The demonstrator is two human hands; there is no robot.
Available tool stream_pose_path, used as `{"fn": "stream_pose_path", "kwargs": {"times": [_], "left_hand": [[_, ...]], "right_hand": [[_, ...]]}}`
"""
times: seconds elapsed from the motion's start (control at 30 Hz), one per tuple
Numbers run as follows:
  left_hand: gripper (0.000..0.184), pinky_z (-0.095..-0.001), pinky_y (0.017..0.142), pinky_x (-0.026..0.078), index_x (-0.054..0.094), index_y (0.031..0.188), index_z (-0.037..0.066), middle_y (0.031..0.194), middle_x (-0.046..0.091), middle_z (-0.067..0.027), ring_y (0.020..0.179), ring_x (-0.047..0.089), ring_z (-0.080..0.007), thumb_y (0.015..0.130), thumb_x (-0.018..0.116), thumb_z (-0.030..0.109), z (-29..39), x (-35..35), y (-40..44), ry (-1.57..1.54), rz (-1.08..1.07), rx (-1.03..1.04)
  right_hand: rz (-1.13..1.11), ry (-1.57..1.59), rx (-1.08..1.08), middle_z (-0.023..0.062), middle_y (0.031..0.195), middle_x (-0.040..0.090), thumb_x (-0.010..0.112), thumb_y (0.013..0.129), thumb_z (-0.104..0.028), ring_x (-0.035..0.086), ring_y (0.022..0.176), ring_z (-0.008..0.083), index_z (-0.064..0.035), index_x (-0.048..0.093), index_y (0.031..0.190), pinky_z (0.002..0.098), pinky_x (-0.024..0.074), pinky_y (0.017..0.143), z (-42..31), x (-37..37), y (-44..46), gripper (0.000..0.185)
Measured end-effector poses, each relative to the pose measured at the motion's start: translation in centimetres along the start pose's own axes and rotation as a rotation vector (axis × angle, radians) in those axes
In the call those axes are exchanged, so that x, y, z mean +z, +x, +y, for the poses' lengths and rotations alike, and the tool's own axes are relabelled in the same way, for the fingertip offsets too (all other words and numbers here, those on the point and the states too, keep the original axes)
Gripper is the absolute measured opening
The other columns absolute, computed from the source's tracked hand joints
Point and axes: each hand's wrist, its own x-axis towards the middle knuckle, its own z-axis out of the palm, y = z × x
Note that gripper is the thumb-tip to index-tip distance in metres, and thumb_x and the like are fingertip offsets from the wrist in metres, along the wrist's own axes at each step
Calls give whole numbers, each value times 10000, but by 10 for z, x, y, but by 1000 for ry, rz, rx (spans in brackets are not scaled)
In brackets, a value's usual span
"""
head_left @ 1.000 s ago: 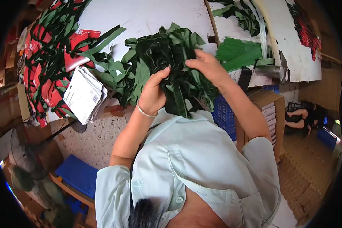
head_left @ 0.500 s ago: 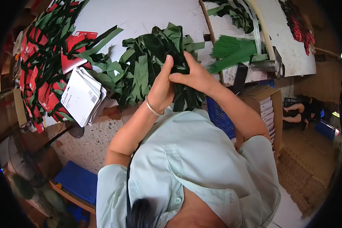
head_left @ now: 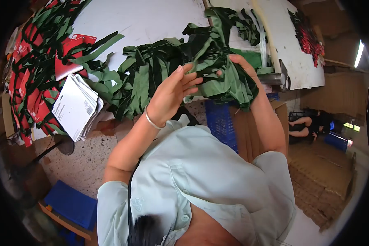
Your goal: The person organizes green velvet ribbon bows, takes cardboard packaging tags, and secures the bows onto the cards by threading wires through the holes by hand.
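My right hand [head_left: 245, 65] holds a bunch of dark green velvet ribbons [head_left: 235, 84], its thumb and fingers gripping the side of the bunch and partly hidden by it. Loops and tails of the ribbon hang over the table's front edge. My left hand [head_left: 171, 91], with a bangle at the wrist, is open, its fingers stretched toward the bunch. Whether those fingertips touch the ribbon I cannot tell. Just beyond the left hand, a heap of more green ribbons [head_left: 141, 82] lies along the edge of the table [head_left: 147, 20].
At the left are a stack of white cards [head_left: 76, 108] and red cards [head_left: 35, 104] tangled with green ribbons. A metal clamp-like fixture [head_left: 274, 80] sits at the right. Below stand a blue crate [head_left: 221, 123] and a cardboard box [head_left: 248, 131]. Another person [head_left: 305, 125] sits far right.
My hands have come apart. The right hand has moved right with a bunch of ribbons, away from the heap, and the left hand's fingers have spread. The view has shifted slightly.
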Motion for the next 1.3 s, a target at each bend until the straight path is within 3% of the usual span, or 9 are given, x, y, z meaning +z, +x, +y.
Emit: {"fn": "stream_pose_path", "kwargs": {"times": [0.2, 0.4, 0.5, 0.57, 0.73, 1.0, 1.2, 1.27, 1.3], "left_hand": [[597, -370, 997, 381, 329, 1387, -31, 1319, 468, -179, 1226, 464, -267, 927, 558, 273, -6, -9, 2, 157, 58, 66], [921, -374, 1116, 224, 169, 1443, -15, 1435, 319, -220, 1356, 276, -309, 760, 736, 231, 10, -11, 3, 1065, 180, 654], [905, -374, 1130, 183, 228, 1422, -15, 1414, 344, -231, 1354, 261, -350, 736, 757, 244, 36, -5, -19, 687, -125, 339], [583, -405, 1066, 265, 416, 1237, -14, 1267, 479, -204, 1247, 392, -308, 810, 669, 292, 41, -12, -43, 778, -367, 506], [494, -404, 1025, 323, 466, 1210, -10, 1224, 531, -164, 1187, 464, -271, 827, 642, 248, 41, -65, -122, 817, -640, 347], [638, -371, 1008, 359, 376, 1341, -1, 1284, 500, -111, 1176, 479, -239, 788, 675, 112, 1, -162, -246, 724, -101, 25], [615, -324, 874, 438, 388, 1364, 5, 1207, 512, -111, 1000, 521, -184, 807, 645, 39, -1, -157, -151, 938, 802, 285], [526, -320, 849, 454, 435, 1332, 13, 1182, 514, -122, 1001, 523, -206, 839, 617, 32, -6, -162, -113, 1002, 783, 367], [510, -326, 849, 456, 447, 1322, 14, 1182, 513, -128, 998, 527, -214, 841, 616, 30, -6, -162, -86, 1117, 709, 409]], "right_hand": [[-72, 74, -18, 129, 930, 656, 600, 847, -229, 640, 688, 202, 23, 553, 1122, 307, 570, 612, -18, -9, -19, 376], [-199, -176, -105, 240, 1100, 598, 656, 711, -87, 671, 812, 297, 86, 383, 1293, 375, 592, 651, -14, 48, -75, 666], [-496, -568, 118, 128, 1062, 630, 743, 589, -113, 623, 889, 185, 42, 464, 1274, 301, 494, 817, -1, 84, -92, 756], [-906, -948, -176, 90, 1139, 612, 811, 658, -61, 546, 1058, 151, 30, 444, 1297, 293, 442, 883, 7, 104, -89, 742], [-1066, -759, 76, 89, 1008, 650, 728, 718, -112, 614, 900, 140, -7, 459, 1285, 276, 474, 780, 36, 130, -66, 637], [-1184, -590, 584, 93, 1226, 554, 765, 742, -150, 497, 1074, 126, 39, 375, 1352, 287, 402, 934, 66, 139, 22, 748], [-842, -916, 316, 119, 1207, 577, 681, 771, -390, 527, 1108, 184, 69, 412, 1340, 290, 397, 959, 109, 73, 188, 779], [-724, -1040, 188, 48, 1183, 615, 668, 797, -388, 542, 1086, 155, -31, 657, 1125, 283, 401, 945, 117, 53, 229, 484], [-786, -993, 307, 145, 1328, 497, 689, 736, -458, 422, 1246, 227, 56, 500, 1278, 313, 318, 1033, 127, 43, 253, 770]]}}
